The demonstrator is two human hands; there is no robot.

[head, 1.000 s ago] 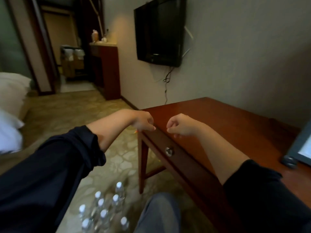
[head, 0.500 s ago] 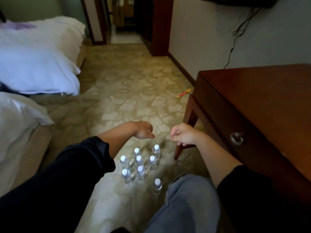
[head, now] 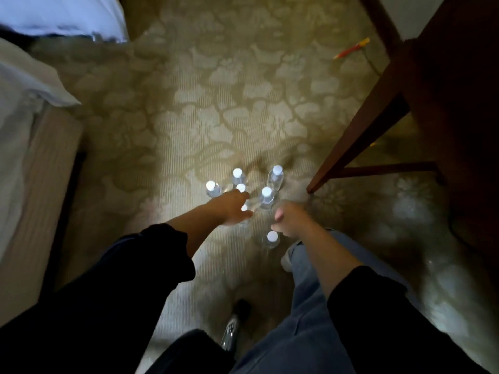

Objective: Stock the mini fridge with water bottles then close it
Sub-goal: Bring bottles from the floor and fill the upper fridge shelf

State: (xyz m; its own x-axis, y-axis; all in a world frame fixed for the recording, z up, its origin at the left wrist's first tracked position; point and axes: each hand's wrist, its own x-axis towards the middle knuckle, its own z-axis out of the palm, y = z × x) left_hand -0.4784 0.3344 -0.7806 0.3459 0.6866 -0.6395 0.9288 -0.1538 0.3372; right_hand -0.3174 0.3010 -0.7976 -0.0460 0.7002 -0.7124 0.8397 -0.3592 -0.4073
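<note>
A: What is the left hand (head: 229, 210) doing?

B: It reaches down over the water bottles (head: 266, 197) on the carpet (head: 216, 103). Its grip is spread a bit, with the fingers (head: 241, 197) over the white caps. It looks like it is touching one bottle under it, but it is blurry, so I cannot tell if it holds it.

A: And the right hand (head: 290, 218)?

B: It is just to the right of the left one. Its grip is curled in, like a loose fist. It holds nothing that I can see. One bottle (head: 272, 238) stands just near it, on the near side.

A: How do the bottles look?

B: They are small and clear, with white caps. They stand up straight, close together in a bunch on the floor. Four are on the far side of the hands.

A: What is around them?

B: A brown wooden leg (head: 359, 133) is to the right. A bed with white sheets (head: 24, 87) is on the left. A red and yellow pencil (head: 351, 48) lies far off on the carpet.
</note>
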